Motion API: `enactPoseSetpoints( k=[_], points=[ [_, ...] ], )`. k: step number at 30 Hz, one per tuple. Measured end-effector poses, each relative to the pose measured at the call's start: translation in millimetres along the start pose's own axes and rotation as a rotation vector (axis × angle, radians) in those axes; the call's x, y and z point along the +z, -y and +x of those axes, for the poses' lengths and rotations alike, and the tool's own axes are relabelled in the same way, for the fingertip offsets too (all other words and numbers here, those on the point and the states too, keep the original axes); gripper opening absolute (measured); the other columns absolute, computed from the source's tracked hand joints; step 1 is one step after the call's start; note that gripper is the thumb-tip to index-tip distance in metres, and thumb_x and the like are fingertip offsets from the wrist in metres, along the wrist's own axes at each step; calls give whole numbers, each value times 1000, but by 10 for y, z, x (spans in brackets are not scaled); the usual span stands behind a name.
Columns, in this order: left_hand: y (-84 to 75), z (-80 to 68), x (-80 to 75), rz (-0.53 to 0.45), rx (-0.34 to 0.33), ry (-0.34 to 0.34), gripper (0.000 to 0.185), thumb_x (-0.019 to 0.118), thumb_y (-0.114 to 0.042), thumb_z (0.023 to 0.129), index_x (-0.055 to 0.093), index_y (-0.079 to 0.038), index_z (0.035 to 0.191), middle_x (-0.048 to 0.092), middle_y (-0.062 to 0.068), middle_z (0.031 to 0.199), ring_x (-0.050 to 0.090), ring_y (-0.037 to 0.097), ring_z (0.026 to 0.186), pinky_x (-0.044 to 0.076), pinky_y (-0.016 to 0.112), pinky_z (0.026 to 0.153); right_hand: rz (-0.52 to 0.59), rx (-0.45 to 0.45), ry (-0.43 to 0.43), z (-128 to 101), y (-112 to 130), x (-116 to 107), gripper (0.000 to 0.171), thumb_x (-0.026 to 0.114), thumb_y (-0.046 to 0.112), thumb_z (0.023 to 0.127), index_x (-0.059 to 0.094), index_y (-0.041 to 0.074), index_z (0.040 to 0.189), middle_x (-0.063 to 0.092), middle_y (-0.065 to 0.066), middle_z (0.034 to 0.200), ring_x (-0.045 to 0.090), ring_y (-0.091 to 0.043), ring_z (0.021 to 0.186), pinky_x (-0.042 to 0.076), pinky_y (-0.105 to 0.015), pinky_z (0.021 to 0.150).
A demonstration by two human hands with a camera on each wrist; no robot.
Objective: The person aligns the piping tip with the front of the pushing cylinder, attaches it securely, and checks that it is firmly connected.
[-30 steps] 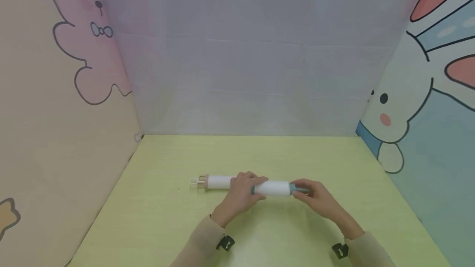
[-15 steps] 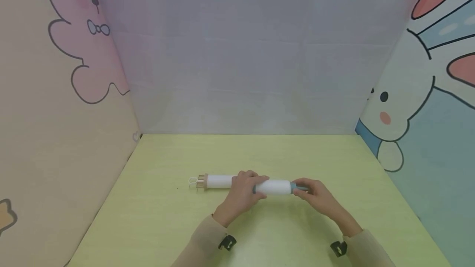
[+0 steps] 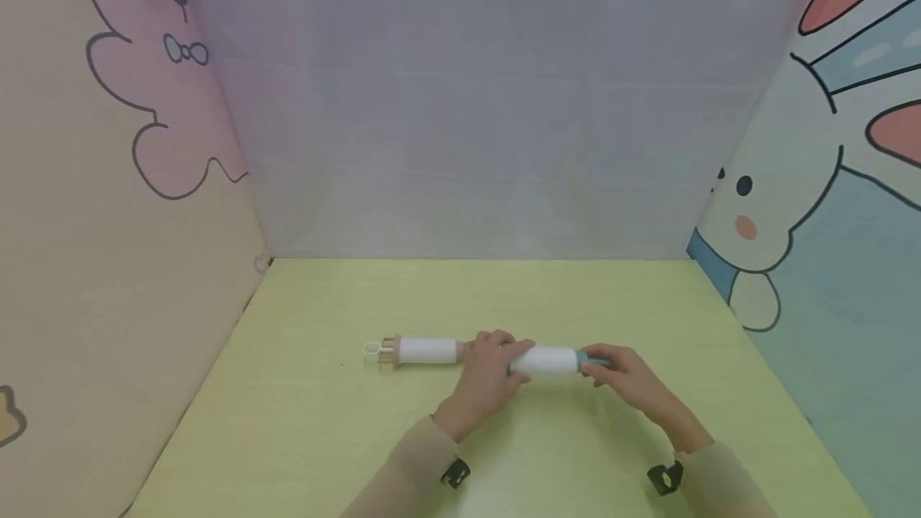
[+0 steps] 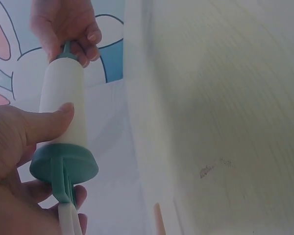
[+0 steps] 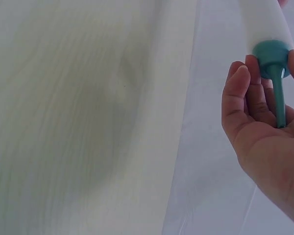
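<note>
A large syringe with a white barrel lies crosswise between the two hands. Its green flange and plunger handle show in the left wrist view. My left hand grips it at the flange end, the thumb on the barrel and fingers curled below. At the other end, my right hand holds the green nozzle cap between thumb and fingers, and the thin green tip points toward the palm. Left of my left hand lies a second syringe, white with beige ends, its right end partly hidden.
The pale yellow table spreads around the hands. A plain light backdrop rises at the back. Side panels with a pink cartoon bear and a white rabbit stand left and right.
Both hands and the green-ended syringe have shifted a little to the right. More of the beige-ended syringe's right end now shows beside my left hand.
</note>
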State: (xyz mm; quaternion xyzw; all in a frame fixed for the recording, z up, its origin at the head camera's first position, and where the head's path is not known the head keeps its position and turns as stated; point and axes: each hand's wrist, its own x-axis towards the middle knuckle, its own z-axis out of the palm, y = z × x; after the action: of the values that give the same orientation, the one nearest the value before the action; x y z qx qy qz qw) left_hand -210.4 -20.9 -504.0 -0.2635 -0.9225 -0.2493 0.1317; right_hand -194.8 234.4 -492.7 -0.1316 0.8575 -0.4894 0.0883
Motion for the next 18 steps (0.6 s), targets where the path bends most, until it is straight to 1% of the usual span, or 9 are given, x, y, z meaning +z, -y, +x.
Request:
enactPoseSetpoints(
  k=[3,6,9,14,18],
  points=[
    [-16,31,49,18,12,-20,49,75,-35,75,62,-29,122,61,0,110,52,24,101,40,45,81,-2,4,-24,-4,-12,-31,36,55,24,94,58,-2,119,63,-17,110,61,-21,89,53,-35,72],
    [-28,67,90,43,27,-36,48,75,-37,76,62,-30,122,61,-1,109,52,23,101,41,43,81,-1,10,-46,-13,-18,-54,37,57,24,94,57,-2,120,62,-19,113,62,-24,92,53,-35,71],
    [-38,90,127,39,36,-39,48,75,-36,76,63,-29,121,61,-1,109,52,23,100,40,42,81,9,32,-67,-22,-19,-69,38,59,25,93,58,0,120,61,-19,116,62,-26,95,52,-32,71],
    [-46,110,198,25,33,-5,48,74,-35,78,61,-29,123,60,0,111,50,23,102,38,41,82,10,39,-87,-35,-44,-90,39,60,26,92,58,1,122,59,-20,120,61,-32,98,52,-31,72],
    [-63,136,259,36,39,23,47,71,-37,80,60,-29,125,60,0,113,50,23,104,38,41,84,33,44,-92,-37,-100,-105,40,61,25,91,57,0,122,57,-22,122,62,-30,99,53,-31,75]
  ],
)
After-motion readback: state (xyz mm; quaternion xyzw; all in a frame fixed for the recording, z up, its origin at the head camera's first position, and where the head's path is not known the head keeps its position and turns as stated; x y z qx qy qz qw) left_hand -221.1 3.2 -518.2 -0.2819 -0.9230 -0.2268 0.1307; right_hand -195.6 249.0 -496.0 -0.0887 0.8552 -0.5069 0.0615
